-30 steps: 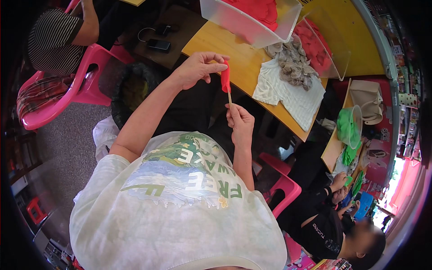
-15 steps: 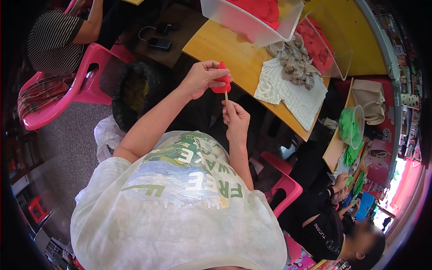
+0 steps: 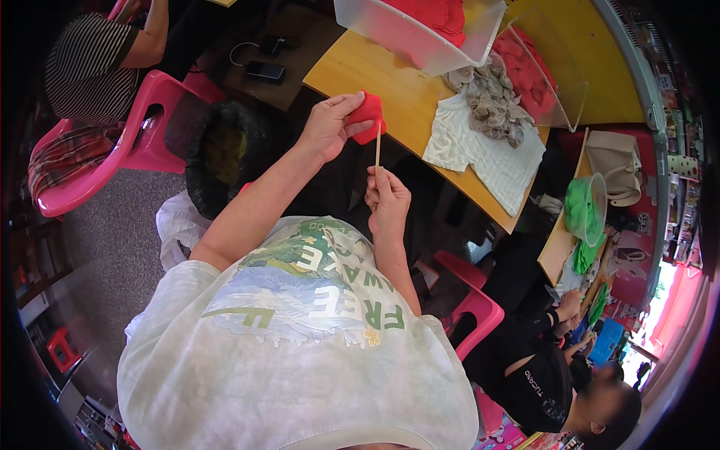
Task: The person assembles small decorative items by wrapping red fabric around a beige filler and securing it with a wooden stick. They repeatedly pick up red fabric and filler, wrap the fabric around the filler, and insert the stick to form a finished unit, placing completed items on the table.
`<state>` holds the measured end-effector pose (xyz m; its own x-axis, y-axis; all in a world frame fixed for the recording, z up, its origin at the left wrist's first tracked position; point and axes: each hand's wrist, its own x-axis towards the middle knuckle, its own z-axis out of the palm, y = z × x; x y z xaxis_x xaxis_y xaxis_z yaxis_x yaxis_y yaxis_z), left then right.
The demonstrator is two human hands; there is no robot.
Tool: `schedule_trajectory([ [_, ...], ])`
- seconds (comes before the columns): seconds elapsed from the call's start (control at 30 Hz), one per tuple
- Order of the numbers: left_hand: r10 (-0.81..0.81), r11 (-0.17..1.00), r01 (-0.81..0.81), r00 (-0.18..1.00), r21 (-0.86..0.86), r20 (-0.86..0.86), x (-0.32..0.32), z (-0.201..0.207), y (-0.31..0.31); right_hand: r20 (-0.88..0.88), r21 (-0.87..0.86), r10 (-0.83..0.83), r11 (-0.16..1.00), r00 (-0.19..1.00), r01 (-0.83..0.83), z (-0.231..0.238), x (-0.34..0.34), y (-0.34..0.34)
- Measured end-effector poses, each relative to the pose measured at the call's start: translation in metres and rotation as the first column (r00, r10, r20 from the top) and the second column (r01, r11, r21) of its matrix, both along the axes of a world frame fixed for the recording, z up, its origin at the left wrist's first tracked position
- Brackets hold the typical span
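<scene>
Head view: the left hand (image 3: 328, 127) pinches a red piece (image 3: 366, 112) in the air by the near edge of the table (image 3: 367, 67). The right hand (image 3: 389, 196) grips a thin stick (image 3: 378, 150), its top at the red piece. It looks like lining them up, which needs a steady hold.

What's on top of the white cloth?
A crumpled grey cloth, over the far end of the white cloth. Whatever the grey cloth covers can't be seen.
</scene>
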<state>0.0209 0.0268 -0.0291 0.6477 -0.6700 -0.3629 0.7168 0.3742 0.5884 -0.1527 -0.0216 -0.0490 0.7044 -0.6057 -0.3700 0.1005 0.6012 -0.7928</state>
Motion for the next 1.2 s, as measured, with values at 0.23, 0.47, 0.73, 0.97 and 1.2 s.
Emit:
schedule_trajectory([
  [0.23,-0.14,0.984,0.132,0.988,0.119,0.062,0.002,0.001,0.005,-0.043,0.004,0.08,0.997,0.996,-0.08,0.001,-0.003,-0.006],
  [0.47,-0.076,0.997,0.075,0.996,-0.03,-0.051,-0.011,0.004,-0.004,0.022,0.045,-0.002,0.999,1.0,0.001,0.002,0.005,-0.004],
  [0.73,-0.144,0.989,0.139,0.987,-0.057,-0.077,-0.003,0.013,0.001,-0.028,-0.002,0.084,0.996,0.996,-0.084,0.0,-0.004,-0.008],
  [0.97,-0.286,0.958,0.286,0.937,-0.029,-0.201,-0.001,-0.003,0.003,-0.138,-0.331,-0.088,0.943,0.987,0.038,-0.002,-0.006,-0.005],
  [1.2,-0.114,0.989,0.083,0.952,-0.122,-0.283,-0.024,-0.008,-0.008,-0.007,0.145,-0.051,0.988,0.999,0.051,-0.013,-0.006,-0.001],
])
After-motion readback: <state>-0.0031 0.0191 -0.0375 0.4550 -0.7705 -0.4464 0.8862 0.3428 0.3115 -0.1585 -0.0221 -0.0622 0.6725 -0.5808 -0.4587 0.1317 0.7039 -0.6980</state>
